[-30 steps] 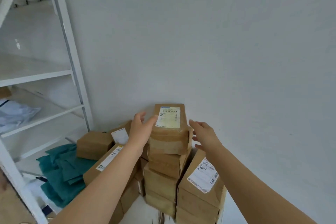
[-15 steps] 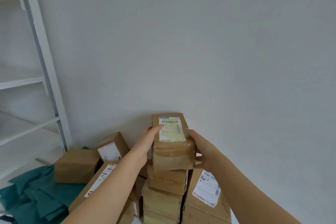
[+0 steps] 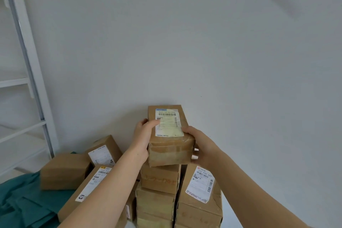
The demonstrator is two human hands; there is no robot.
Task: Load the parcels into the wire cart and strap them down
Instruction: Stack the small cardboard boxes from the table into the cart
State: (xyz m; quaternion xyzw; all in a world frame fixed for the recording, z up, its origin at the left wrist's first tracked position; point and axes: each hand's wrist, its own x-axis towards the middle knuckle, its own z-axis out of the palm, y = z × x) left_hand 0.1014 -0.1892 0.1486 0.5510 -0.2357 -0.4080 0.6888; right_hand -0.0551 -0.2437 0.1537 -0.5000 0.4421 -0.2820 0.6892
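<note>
The small brown cardboard parcel with a white label (image 3: 169, 147) is at the top of the pile of brown boxes (image 3: 160, 179). Our left hand (image 3: 143, 135) and right hand (image 3: 202, 146) curl round its sides. If we grip softly, it may slip and knock the pile over.

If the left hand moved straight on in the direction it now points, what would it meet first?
The top parcel, which the left hand grips on its left side. Behind it stands the wall; how far is unclear.
</note>
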